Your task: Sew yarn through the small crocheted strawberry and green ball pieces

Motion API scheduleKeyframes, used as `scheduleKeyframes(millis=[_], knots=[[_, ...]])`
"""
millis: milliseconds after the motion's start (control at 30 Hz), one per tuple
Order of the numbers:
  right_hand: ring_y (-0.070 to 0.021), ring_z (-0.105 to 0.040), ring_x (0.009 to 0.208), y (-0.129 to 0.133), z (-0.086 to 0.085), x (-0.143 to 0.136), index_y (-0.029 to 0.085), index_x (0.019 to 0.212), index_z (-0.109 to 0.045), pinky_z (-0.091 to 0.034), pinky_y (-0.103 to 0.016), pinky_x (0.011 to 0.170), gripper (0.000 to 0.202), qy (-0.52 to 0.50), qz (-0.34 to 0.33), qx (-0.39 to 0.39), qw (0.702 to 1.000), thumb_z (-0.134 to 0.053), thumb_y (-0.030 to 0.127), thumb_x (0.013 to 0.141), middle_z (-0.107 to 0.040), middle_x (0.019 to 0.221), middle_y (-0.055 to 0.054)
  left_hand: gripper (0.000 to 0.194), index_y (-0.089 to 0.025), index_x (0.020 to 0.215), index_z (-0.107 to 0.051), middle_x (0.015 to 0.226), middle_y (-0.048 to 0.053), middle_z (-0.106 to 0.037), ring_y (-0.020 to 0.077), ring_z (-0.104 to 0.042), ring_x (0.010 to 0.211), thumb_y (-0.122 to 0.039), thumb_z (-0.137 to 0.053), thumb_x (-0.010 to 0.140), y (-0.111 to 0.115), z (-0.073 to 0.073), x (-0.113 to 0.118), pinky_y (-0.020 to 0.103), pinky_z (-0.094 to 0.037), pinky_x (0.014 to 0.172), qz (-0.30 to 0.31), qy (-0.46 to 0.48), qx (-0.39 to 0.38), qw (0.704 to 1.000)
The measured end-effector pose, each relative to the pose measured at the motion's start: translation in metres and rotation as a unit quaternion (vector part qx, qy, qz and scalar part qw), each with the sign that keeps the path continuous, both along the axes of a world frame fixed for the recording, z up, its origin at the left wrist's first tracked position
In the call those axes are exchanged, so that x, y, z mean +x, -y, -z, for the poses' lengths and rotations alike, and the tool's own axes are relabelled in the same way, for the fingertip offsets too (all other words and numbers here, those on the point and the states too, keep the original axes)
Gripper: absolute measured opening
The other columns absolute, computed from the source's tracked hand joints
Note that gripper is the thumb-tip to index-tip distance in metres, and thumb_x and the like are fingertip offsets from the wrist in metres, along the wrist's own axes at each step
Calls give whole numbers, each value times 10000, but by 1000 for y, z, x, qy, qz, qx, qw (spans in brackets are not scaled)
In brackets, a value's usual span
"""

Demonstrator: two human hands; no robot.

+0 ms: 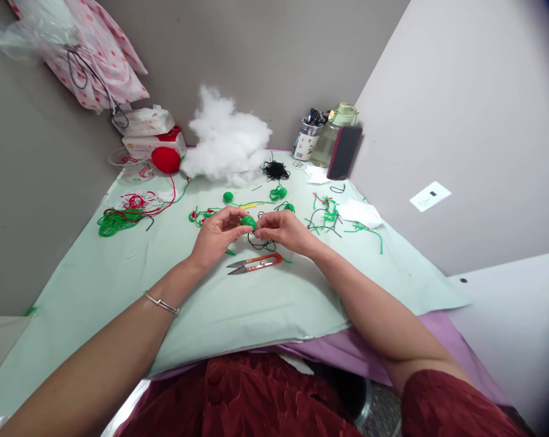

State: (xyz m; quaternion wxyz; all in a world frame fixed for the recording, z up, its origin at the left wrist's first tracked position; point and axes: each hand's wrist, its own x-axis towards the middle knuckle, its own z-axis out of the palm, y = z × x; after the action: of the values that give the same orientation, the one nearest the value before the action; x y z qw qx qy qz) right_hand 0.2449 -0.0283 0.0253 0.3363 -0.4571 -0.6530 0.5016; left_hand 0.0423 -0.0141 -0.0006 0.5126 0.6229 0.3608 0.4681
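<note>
A small green knitted or crocheted piece (249,223) is held between both hands over the middle of the table. My left hand (219,233) pinches its left side between thumb and fingers. At its right edge, my right hand (281,229) has thumb and fingertips pressed together on it. Black yarn (261,243) lies beneath the hands. Just in front of them, orange-handled thread snips (256,263) rest on the table with the blades pointing left. A small green ball (228,197) and a yellow strip (249,206) are behind the hands.
White stuffing (229,139) is heaped at the back, beside black yarn (275,170). Red yarn (166,160) and green yarn (119,222) are on the left. Yarn scraps (326,212) lie right. A bottle (325,144), phone (344,153) and pen can (307,139) stand back right.
</note>
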Motion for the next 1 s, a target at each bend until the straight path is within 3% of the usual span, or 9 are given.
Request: scheduleKeyframes(millis=[200,300,433,533,600,767,867,933,1000], knots=[[-113,-548,737,1,-4,-4,134,877,-724,-428,-246,645,215,-20,27,34,999,-747,319,770,-695,874,-37,243,-226,938,-683,876,-5,-666,144,-587,792,-318,-803,748,-5,-2,0,290,-489,773,-31,63,-32,997],[-91,-508,686,3,-6,-8,142,995,-721,-398,-236,596,312,-61,32,5,998,-769,335,755,-690,936,-38,253,-229,949,-675,926,-3,-680,144,-592,825,-319,-798,747,-4,-2,1,292,-492,811,-30,80,-41,996],[-78,-474,603,6,-6,-13,145,930,-687,-373,-236,560,298,-122,7,-53,991,-779,353,738,-656,804,-7,263,-223,957,-677,886,-10,-662,133,-586,800,-314,-801,743,-3,-5,2,278,-487,802,-17,93,-59,994],[-79,-442,576,6,-5,-12,144,805,-663,-344,-236,546,243,-97,15,-47,994,-753,366,760,-595,678,18,291,-221,956,-676,890,-17,-644,109,-568,756,-329,-820,727,-5,-8,0,260,-492,794,-31,141,-97,985],[-82,-437,590,5,-5,-9,153,804,-675,-342,-235,550,199,-79,38,-31,996,-730,340,768,-599,702,18,314,-218,946,-667,903,-18,-643,96,-560,731,-345,-832,712,-6,-10,-2,252,-497,785,-45,169,-124,977],[-148,-612,934,1,-8,-7,174,748,-639,-481,-256,790,96,-191,64,-8,979,-671,263,761,-702,1093,-64,327,-213,943,-664,889,-16,-650,92,-561,721,-331,-841,695,-6,-11,-2,249,-499,776,-44,179,-134,974],[-187,-624,1076,0,-10,-8,190,742,-569,-507,-283,878,153,-268,83,-19,960,-673,300,767,-689,1186,-83,316,-216,959,-665,913,-2,-673,117,-589,778,-323,-826,709,-3,-10,1,271,-500,804,-30,156,-110,981],[-182,-645,1006,0,-11,-8,201,748,-517,-524,-276,820,223,-295,92,-47,950,-686,346,761,-695,1154,-82,315,-215,962,-667,921,4,-684,130,-600,807,-320,-823,709,-1,-9,3,279,-497,812,-27,144,-99,984],[-138,-629,808,-1,-11,-7,205,776,-504,-505,-249,676,261,-299,95,-71,947,-699,378,756,-699,1099,-68,310,-212,954,-672,913,3,-686,133,-600,813,-308,-827,704,-1,-9,3,279,-493,812,-30,140,-89,986]])
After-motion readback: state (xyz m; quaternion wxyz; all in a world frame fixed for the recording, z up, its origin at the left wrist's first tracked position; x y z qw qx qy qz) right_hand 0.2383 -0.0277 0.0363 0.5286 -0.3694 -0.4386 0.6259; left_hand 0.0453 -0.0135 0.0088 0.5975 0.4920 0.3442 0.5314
